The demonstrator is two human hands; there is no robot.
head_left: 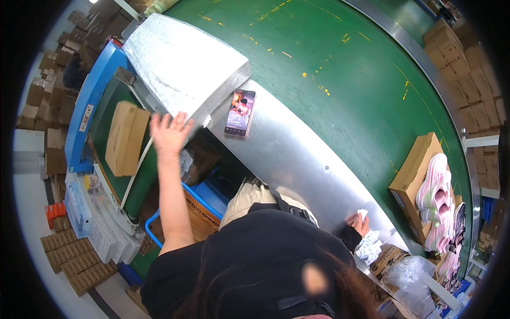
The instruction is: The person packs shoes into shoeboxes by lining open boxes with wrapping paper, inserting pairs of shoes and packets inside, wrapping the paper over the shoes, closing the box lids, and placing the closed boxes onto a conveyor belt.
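Lying just left of the left hand point(171, 133), fingers spread wide, the cardboard box point(126, 139) sits at frame left, long axis near-vertical; the farther right hand point(361, 226) pinches white paper point(363, 213), lower right.

My surface point(313, 165) is plain silver-grey metal. The belt point(324, 53) beyond it is green, marked with scattered yellow dashes and specks. The phone point(240, 113) has a dark border and a screen image in pink, purple and black. The wrapped block point(186, 58) is white, and the machine frame point(85, 117) is blue. The carton point(125, 139) near my left hand point(171, 135) is plain brown. The slip point(363, 213) in my right hand point(363, 226) is white; my cuff point(349, 238) is black. My shirt point(249, 260) is black, my trousers point(237, 202) beige. The shoes point(436, 186) combine pink, white and pale green.
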